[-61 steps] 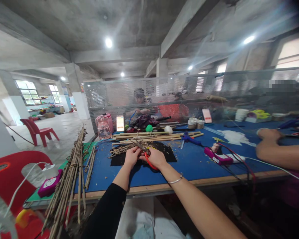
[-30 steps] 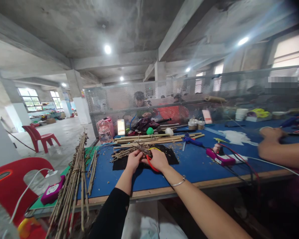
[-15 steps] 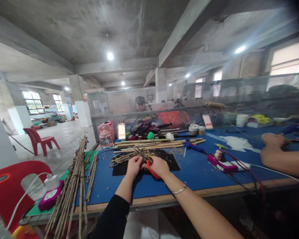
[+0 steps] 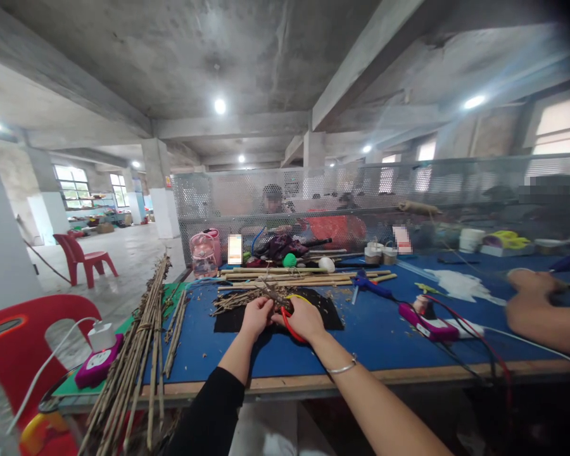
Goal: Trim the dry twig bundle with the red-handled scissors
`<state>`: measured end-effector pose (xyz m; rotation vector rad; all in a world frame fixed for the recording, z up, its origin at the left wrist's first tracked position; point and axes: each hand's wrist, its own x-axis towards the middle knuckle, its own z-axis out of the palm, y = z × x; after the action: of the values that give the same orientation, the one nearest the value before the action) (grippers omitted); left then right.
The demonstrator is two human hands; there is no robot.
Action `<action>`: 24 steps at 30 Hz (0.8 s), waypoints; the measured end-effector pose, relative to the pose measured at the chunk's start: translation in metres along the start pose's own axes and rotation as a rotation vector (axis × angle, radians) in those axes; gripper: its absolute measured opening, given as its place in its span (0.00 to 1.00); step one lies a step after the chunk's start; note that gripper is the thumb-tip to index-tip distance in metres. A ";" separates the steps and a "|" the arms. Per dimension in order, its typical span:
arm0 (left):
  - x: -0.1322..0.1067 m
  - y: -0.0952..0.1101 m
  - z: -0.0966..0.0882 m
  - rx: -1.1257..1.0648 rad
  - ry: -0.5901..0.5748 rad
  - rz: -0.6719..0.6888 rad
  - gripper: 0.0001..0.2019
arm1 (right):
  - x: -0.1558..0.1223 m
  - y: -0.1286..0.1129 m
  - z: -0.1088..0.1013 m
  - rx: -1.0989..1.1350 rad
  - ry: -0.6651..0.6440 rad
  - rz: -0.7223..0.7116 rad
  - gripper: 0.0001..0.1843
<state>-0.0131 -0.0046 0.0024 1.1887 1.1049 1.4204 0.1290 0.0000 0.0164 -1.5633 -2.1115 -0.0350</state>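
Over a black cloth (image 4: 225,323) on the blue tabletop, my two hands work close together. My right hand (image 4: 308,320) is closed round a pair of red-handled scissors (image 4: 292,330); a yellow curved edge shows behind the knuckles. Just left of it, my left hand (image 4: 256,318) is pinched, fingertips near the scissors, on what looks like a thin brown twig (image 4: 272,292). The blades are hard to make out among the twigs. A heap of short cut twigs (image 4: 235,300) lies on the cloth beyond my left hand.
A tied bundle of long sticks (image 4: 137,342) overhangs the table's left edge beside a purple power strip (image 4: 99,361). Bamboo rods (image 4: 308,278), a blue glue gun (image 4: 371,285) and another purple power strip (image 4: 427,323) lie beyond. At right, a co-worker's arm (image 4: 532,310) reaches in.
The view has swung slightly left, so the surroundings sit a little further right. Both hands keep nearly the same place and grip over the cloth.
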 end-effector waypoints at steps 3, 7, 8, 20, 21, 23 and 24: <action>0.001 -0.001 0.000 0.011 -0.004 0.013 0.12 | 0.001 0.003 0.003 0.008 0.036 -0.062 0.28; 0.004 -0.004 -0.002 -0.021 -0.003 0.007 0.12 | 0.002 0.006 0.008 0.010 0.035 -0.093 0.30; 0.004 -0.005 -0.002 -0.026 -0.007 0.001 0.12 | 0.003 0.006 0.009 0.011 0.034 -0.094 0.30; 0.006 -0.008 -0.003 0.031 -0.034 0.038 0.13 | -0.001 0.002 0.004 0.043 -0.080 0.025 0.26; 0.006 -0.008 -0.003 0.036 -0.039 0.042 0.14 | -0.001 0.002 0.004 0.045 -0.089 0.039 0.26; 0.005 -0.007 -0.003 0.037 -0.055 0.060 0.14 | -0.001 0.001 0.004 0.046 -0.091 0.046 0.26; 0.005 -0.007 -0.003 0.033 -0.066 0.073 0.15 | -0.001 0.001 0.004 0.047 -0.090 0.044 0.27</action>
<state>-0.0158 0.0008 -0.0038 1.3020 1.0524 1.4125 0.1287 0.0006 0.0126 -1.6109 -2.1293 0.1022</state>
